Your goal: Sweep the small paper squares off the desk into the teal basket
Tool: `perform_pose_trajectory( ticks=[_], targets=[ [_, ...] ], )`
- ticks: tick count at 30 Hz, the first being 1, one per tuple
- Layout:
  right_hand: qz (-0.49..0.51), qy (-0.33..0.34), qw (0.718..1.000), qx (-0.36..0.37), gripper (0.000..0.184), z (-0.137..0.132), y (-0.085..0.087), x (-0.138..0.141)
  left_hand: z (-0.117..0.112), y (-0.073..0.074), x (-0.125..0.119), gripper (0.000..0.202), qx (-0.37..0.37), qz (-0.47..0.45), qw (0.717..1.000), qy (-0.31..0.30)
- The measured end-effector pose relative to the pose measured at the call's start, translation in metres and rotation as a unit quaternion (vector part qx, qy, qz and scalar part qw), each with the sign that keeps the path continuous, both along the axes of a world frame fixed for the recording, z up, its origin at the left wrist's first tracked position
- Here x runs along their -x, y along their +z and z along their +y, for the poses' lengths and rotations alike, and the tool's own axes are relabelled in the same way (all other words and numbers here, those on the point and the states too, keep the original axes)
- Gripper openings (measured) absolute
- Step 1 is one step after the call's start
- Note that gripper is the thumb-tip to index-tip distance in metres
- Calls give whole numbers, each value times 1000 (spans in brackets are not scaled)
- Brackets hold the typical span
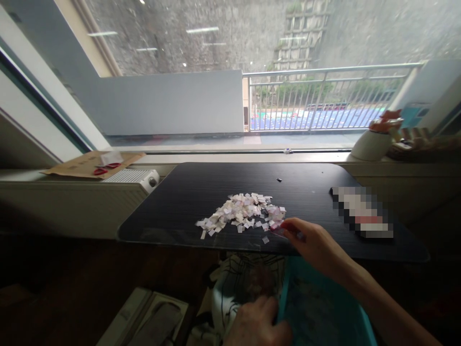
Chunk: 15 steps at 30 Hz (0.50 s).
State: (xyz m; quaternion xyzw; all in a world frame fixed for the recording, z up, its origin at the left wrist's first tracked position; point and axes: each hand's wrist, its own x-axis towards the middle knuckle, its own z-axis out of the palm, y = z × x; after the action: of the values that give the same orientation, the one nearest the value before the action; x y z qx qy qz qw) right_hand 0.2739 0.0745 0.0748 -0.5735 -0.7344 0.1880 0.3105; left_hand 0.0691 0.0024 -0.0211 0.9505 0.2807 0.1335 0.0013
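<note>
A heap of small pale paper pieces (245, 211) is spread over the black table (173, 192). At its right edge, my right hand (309, 240) reaches in with thumb and fingers pinched together. Between the fingertips shows a small pinkish, partly see-through piece (277, 227), whose kind I cannot make out. My left hand (257, 322) is low, below the table's near edge, with its fingers curled and somewhat blurred. What it holds, if anything, is unclear. Right beside it stands a turquoise bin (284, 298), partly covered by my right forearm.
A pixelated object (363, 211) lies on the table's right side. Red-handled scissors (106, 168) rest on brown paper (75, 166) at the left, near a white radiator (144, 180). A white pot (372, 142) stands on the sill. An open box (144, 317) is below left.
</note>
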Motion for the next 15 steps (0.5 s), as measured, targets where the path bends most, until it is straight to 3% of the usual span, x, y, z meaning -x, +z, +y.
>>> perform_pose_trajectory(
  ticks=[8, 15],
  targets=[
    [14, 73, 996, 43, 19, -20, 6, 6, 5, 17, -12, 15, -8, -10, 1000, -9],
    [-44, 2, 999, -25, 22, 3, 10, 12, 4, 20, -5, 16, -4, -6, 1000, 5]
  ],
)
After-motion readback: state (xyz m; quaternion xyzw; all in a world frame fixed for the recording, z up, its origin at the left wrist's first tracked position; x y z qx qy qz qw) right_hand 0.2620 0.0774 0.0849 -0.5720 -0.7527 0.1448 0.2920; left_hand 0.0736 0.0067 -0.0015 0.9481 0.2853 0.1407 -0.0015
